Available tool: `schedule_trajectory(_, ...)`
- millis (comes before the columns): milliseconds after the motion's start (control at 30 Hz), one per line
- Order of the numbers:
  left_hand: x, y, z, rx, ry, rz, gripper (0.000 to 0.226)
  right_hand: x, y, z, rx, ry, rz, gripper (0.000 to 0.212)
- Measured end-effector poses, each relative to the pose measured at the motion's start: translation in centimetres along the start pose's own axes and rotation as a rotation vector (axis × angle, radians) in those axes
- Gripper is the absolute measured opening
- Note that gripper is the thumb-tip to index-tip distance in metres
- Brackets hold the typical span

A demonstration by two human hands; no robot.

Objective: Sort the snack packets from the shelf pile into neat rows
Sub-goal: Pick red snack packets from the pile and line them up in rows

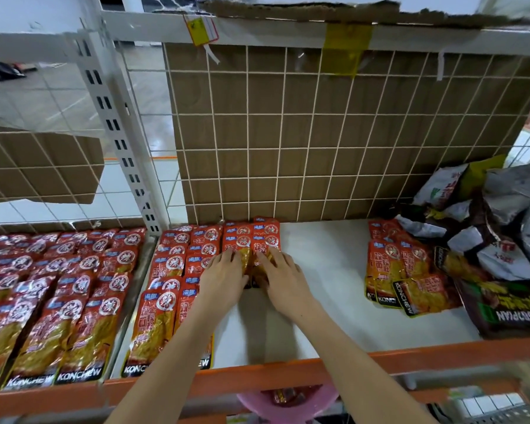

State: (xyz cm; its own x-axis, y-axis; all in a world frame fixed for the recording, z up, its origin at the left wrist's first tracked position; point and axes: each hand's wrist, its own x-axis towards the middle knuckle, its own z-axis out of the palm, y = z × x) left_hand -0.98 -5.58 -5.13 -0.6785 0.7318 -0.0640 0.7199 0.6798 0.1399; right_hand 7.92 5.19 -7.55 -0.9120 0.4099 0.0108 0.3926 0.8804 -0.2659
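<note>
Red and orange snack packets lie in overlapping rows on the left part of the white shelf. My left hand and my right hand lie side by side, fingers fairly straight, pressing on the newest packets at the back of the rightmost rows, near the wire grid. A loose stack of the same red packets lies at the right of the shelf. Behind it sits a jumbled pile of grey, white and dark packets.
The neighbouring bay on the left holds full rows of red packets. A white wire grid with cardboard behind it closes the back. An orange shelf rail runs along the front. A pink stool stands below.
</note>
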Motion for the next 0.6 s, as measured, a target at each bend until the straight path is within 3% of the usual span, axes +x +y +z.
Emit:
schedule_trajectory(133,1.0,0.3,-1.0,0.063,-0.021,0.0,0.045,0.2,0.9,-1.6,0.196,-0.026,-0.025,0.047)
schedule_trajectory(267,1.5,3.6,-1.5,0.061,0.105,0.058,0.039,-2.6,3.8,-3.1,0.368,0.185,0.127,0.036)
schedule_trajectory(467,2.0,12.8,-0.9,-0.124,0.052,0.328,0.042,-9.5,11.5,-5.1,0.342,0.408,0.4,0.026)
schedule_trajectory(600,2.2,18.5,0.0,-0.15,0.028,0.37,0.045,-12.9,15.9,-7.2,0.223,0.385,0.611,0.025)
